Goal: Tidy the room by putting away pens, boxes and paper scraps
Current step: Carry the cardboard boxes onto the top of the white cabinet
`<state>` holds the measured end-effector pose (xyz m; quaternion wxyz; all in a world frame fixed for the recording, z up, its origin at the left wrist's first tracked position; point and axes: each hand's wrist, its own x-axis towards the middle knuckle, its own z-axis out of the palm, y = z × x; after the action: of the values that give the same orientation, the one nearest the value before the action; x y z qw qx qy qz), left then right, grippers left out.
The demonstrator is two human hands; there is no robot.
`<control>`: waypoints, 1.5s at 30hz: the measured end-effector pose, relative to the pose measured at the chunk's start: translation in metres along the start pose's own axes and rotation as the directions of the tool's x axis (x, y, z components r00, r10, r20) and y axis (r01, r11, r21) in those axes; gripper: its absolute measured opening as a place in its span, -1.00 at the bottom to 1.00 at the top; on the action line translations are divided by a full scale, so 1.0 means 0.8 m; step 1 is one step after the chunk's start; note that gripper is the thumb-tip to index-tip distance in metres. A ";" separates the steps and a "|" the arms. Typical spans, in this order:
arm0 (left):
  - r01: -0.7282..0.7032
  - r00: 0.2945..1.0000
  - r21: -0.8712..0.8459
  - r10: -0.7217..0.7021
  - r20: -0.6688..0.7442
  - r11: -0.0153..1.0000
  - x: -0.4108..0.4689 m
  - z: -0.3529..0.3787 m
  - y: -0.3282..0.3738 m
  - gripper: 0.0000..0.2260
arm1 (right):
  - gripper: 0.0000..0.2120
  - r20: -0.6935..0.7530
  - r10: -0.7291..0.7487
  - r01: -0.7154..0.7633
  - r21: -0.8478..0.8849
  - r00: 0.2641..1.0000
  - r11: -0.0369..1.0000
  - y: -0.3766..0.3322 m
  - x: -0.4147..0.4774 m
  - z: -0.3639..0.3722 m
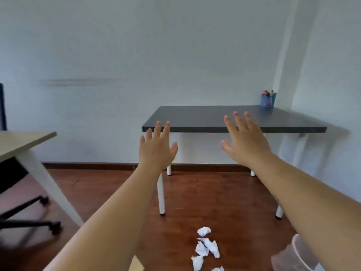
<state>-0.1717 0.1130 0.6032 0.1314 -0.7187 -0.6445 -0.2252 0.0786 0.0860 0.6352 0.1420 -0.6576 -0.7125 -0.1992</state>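
Both my arms stretch forward at chest height. My left hand (157,146) and my right hand (245,140) are spread flat with straight fingers and hold nothing. Several crumpled white paper scraps (207,248) lie on the wooden floor below, between my forearms. A blue mesh pen holder (268,100) with coloured pens stands on the far right corner of a dark table (205,118) against the wall. A pale pink waste bin (297,255) shows at the lower right, partly hidden by my right forearm.
A light wooden desk (21,142) with white legs stands at the left, with a black wheeled chair base (33,218) under it. A tan cardboard corner (136,266) peeks out at the bottom edge. The dark table has white legs.
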 end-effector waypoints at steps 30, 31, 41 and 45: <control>0.827 0.465 0.317 -0.882 0.078 0.464 -0.501 -0.011 -0.336 -0.33 | -0.30 0.260 -0.776 0.514 0.623 0.575 0.590 -0.567 -0.165 0.146; 0.840 0.439 0.308 -0.893 0.098 0.447 -0.512 0.002 -0.339 -0.32 | -0.30 0.276 -0.788 0.509 0.638 0.550 0.578 -0.575 -0.176 0.160; 0.951 0.132 0.212 -0.917 0.376 0.223 -0.602 0.182 -0.377 -0.33 | -0.26 0.602 -0.733 0.351 0.644 0.316 0.680 -0.636 -0.269 0.367; 0.976 0.008 0.189 -0.884 0.468 0.109 -0.639 0.248 -0.377 -0.32 | -0.27 0.713 -0.665 0.236 0.623 0.221 0.746 -0.636 -0.314 0.438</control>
<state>-0.4733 -0.1949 0.1488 -0.2814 -0.1471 -0.9391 -0.1312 -0.3826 0.0014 0.1610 -0.2142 -0.3664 -0.8518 0.3071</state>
